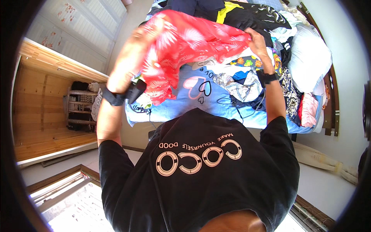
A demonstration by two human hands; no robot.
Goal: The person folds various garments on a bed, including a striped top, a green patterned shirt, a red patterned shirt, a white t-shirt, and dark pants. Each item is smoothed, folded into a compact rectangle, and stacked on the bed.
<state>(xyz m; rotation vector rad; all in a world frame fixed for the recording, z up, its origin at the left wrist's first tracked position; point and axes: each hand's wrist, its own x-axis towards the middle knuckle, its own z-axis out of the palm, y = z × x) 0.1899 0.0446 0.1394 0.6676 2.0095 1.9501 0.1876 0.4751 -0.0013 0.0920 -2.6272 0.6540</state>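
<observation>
A red cloth with white floral print point(194, 34) is stretched between my two hands above the bed. My right hand point(257, 43) pinches its right edge, with thumb and fingers closed on the fabric. At the upper left, my left hand point(142, 39) is motion-blurred and holds the other side; its fingertips are hard to make out. One end of the cloth hangs down beside my left wrist, reaching the blue bedcover point(185, 101) printed with hearts and words. Just below my right hand lies a dark fabric with bright flowers point(249, 61), next to a pale patterned garment point(243, 87).
Dark clothes point(240, 17) and a yellow piece point(227, 11) are heaped at the far side. A white pillow point(310, 58) and a folded pink cloth point(309, 110) lie at the right. An open wooden cabinet point(43, 101) stands left. A thin cable point(255, 111) crosses the bed.
</observation>
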